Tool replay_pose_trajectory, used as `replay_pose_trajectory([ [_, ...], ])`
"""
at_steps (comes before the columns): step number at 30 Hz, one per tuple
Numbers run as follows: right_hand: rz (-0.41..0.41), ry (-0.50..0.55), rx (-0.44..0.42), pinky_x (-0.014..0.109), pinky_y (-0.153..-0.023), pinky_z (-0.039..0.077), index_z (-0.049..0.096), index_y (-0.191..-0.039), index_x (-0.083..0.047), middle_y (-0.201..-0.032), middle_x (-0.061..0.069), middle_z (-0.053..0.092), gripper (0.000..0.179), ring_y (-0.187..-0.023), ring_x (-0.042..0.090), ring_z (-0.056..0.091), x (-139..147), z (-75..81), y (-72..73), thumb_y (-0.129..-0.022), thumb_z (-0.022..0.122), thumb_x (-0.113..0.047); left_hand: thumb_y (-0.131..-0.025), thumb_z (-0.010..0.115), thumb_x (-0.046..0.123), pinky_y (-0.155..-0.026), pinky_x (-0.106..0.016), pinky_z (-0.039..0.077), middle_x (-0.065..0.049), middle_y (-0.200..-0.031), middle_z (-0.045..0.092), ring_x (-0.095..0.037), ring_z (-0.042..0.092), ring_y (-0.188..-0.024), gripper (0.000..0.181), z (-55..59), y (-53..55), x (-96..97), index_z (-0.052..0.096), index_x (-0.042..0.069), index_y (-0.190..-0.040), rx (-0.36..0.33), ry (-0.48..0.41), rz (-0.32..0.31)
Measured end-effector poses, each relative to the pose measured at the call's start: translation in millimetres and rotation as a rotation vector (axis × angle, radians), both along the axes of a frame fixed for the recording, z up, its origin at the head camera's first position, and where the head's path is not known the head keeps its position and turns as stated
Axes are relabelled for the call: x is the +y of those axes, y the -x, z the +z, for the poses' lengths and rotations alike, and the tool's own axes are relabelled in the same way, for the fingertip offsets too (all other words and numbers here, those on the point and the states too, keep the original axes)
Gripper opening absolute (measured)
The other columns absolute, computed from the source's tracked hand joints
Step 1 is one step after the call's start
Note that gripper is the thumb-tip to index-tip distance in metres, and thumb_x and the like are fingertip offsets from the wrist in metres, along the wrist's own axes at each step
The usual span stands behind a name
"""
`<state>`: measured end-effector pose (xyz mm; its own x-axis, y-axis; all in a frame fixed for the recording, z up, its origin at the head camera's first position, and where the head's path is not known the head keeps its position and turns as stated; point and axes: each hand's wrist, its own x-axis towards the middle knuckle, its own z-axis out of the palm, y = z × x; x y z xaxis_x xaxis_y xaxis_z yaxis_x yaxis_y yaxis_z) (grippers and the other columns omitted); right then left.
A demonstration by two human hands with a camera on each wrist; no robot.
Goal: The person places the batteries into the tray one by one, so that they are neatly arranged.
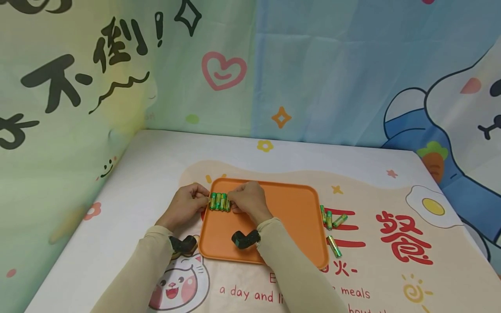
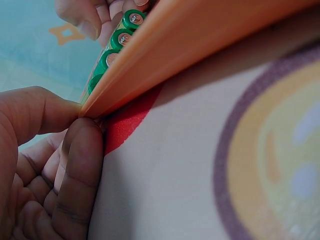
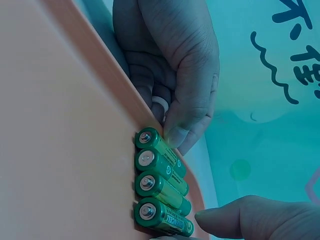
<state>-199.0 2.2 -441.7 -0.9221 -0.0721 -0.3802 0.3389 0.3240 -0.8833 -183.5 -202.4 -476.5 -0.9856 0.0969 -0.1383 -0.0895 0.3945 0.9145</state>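
Several green AA-type batteries point(image 1: 220, 202) lie side by side in a row in the orange tray point(image 1: 291, 208), against its left rim. At that rim, my left hand point(image 1: 184, 207) pinches the tray edge between thumb and index finger, beside the end battery of the row. My right hand point(image 1: 252, 201) is over the tray at the row's other end. Its thumb point(image 3: 220, 217) stands apart from the nearest battery point(image 3: 152, 212), while a finger at the bottom of the right wrist view lies close along that battery; contact is partly hidden.
Several more green batteries point(image 1: 329, 220) lie loose on the printed tablecloth point(image 1: 383, 278), just beyond the tray's right rim. One battery point(image 1: 334, 246) lies a little nearer than the others. A printed curtain point(image 1: 321, 78) hangs behind the table.
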Motion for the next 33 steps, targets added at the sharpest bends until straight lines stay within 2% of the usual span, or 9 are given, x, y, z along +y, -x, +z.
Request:
replay_pose_trajectory([
  [11,0.010,0.018,0.024,0.031,-0.061,0.061,0.077,-0.081,0.002,-0.073,0.015,0.072,0.012,-0.060,0.019,0.067,4.7,0.1,-1.6,-0.087,0.069,-0.005,-0.092,0.064,0.003,-0.066,-0.025,0.052,-0.007,-0.087,0.067,-0.016,0.061,-0.072,0.017,0.9,-0.3,0.4,0.067,-0.003,-0.108,0.006,0.012,0.000],
  [14,0.023,0.031,0.031,0.031,-0.063,0.061,0.074,-0.076,0.001,-0.068,0.012,0.068,0.014,-0.060,0.019,0.065,7.5,0.3,-2.7,-0.087,0.067,-0.004,-0.092,0.065,0.003,-0.066,-0.025,0.052,-0.007,-0.087,0.067,-0.015,0.060,-0.072,0.017,0.9,-0.3,0.6,0.067,-0.003,-0.108,0.007,0.014,0.003],
  [17,0.045,0.050,0.035,0.032,-0.064,0.060,0.064,-0.067,-0.003,-0.061,0.008,0.059,0.020,-0.059,0.019,0.059,11.3,0.1,-4.5,-0.087,0.064,-0.004,-0.092,0.065,0.003,-0.067,-0.025,0.052,-0.007,-0.087,0.067,-0.015,0.060,-0.072,0.016,0.5,-0.3,0.3,0.067,-0.003,-0.108,0.008,0.020,0.003],
  [19,0.054,0.066,0.035,0.033,-0.066,0.060,0.061,-0.066,-0.004,-0.061,0.008,0.056,0.022,-0.060,0.020,0.058,14.9,0.1,-6.4,-0.087,0.063,-0.003,-0.093,0.065,0.003,-0.067,-0.025,0.052,-0.007,-0.088,0.067,-0.015,0.060,-0.073,0.016,0.2,-0.3,0.3,0.067,-0.003,-0.108,0.009,0.026,0.001],
  [21,0.051,0.069,0.037,0.033,-0.066,0.060,0.063,-0.069,-0.003,-0.065,0.009,0.059,0.018,-0.063,0.021,0.060,19.1,0.3,-8.5,-0.087,0.064,-0.005,-0.093,0.064,0.004,-0.067,-0.025,0.052,-0.007,-0.088,0.068,-0.015,0.060,-0.073,0.016,-0.1,-0.5,0.5,0.067,-0.002,-0.108,0.010,0.035,-0.001],
  [23,0.046,0.071,0.036,0.034,-0.067,0.061,0.070,-0.078,-0.001,-0.074,0.012,0.066,0.012,-0.067,0.022,0.064,23.7,1.3,-11.0,-0.088,0.066,-0.006,-0.093,0.064,0.004,-0.067,-0.025,0.052,-0.007,-0.087,0.068,-0.015,0.060,-0.073,0.016,-0.3,-0.8,0.4,0.067,-0.002,-0.108,0.013,0.045,0.000],
  [26,0.041,0.070,0.037,0.034,-0.069,0.061,0.076,-0.092,-0.001,-0.087,0.016,0.072,0.011,-0.074,0.024,0.068,32.5,3.0,-15.0,-0.089,0.069,-0.009,-0.093,0.064,0.004,-0.067,-0.025,0.051,-0.007,-0.086,0.068,-0.015,0.059,-0.072,0.016,-0.9,-1.1,0.4,0.067,-0.002,-0.108,0.021,0.054,-0.004],
  [33,0.017,0.058,0.042,0.035,-0.074,0.061,0.076,-0.098,-0.004,-0.096,0.016,0.071,0.012,-0.082,0.025,0.067,67.1,5.7,-25.7,-0.093,0.072,-0.014,-0.093,0.064,0.004,-0.067,-0.024,0.052,-0.007,-0.089,0.066,-0.014,0.060,-0.074,0.018,-3.1,-0.2,1.3,0.066,-0.003,-0.109,0.022,0.031,-0.002],
])
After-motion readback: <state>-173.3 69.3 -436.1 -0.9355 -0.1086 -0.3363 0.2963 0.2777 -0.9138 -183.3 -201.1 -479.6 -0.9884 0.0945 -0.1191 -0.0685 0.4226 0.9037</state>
